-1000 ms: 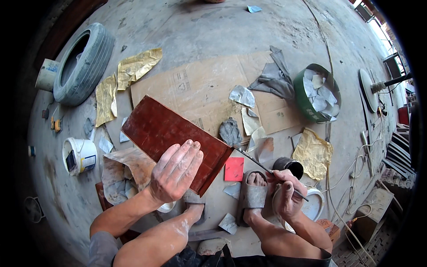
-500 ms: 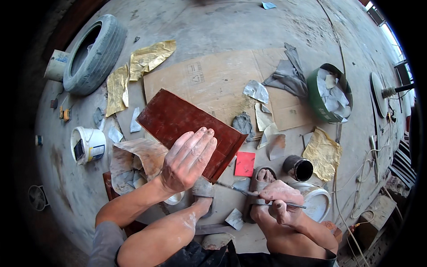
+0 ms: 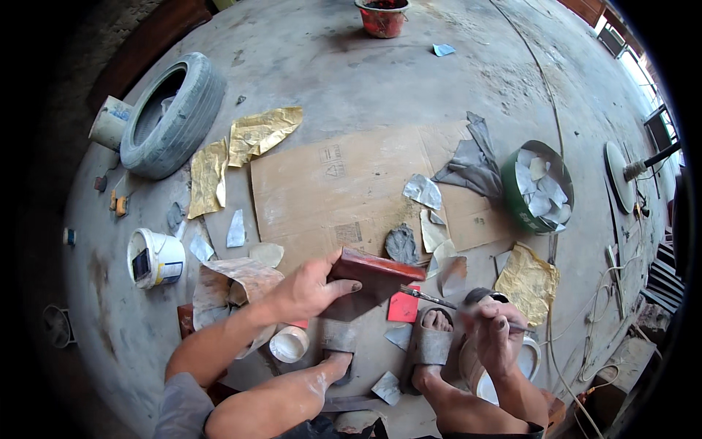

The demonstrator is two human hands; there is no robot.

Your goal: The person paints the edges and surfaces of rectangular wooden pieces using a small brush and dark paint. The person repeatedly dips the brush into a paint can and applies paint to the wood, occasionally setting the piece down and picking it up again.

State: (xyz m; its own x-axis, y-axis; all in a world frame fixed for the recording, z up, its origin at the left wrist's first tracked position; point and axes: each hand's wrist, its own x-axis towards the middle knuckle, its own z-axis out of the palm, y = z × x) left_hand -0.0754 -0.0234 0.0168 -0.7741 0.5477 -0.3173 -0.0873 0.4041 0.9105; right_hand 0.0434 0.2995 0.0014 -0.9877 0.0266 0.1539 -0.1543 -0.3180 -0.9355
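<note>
My left hand (image 3: 308, 291) grips a reddish-brown wooden board (image 3: 380, 267) by its left end, thumb on the near face. The board is tilted up, with its glossy narrow edge on top and its near face in shadow. My right hand (image 3: 500, 335) holds a thin paintbrush (image 3: 431, 296) by its handle. The brush's bristles point left, close to the board's right end; whether they touch I cannot tell. A dark open can (image 3: 482, 295) stands behind my right hand, partly hidden by it. Below that hand is a white bucket (image 3: 486, 384).
Flattened cardboard (image 3: 307, 197) lies ahead, with sandpaper scraps and a grey rag (image 3: 472, 164). A green tub (image 3: 515, 197) of scraps stands right. At left are a tire (image 3: 197, 121) and a white pail (image 3: 168, 252). A red bucket (image 3: 382, 22) stands far off. Cables run along the right.
My left hand has turned the board from lying flat-faced to tilted on edge and now grips its end. My right hand has moved right, with the brush raised toward the board. The view has shifted.
</note>
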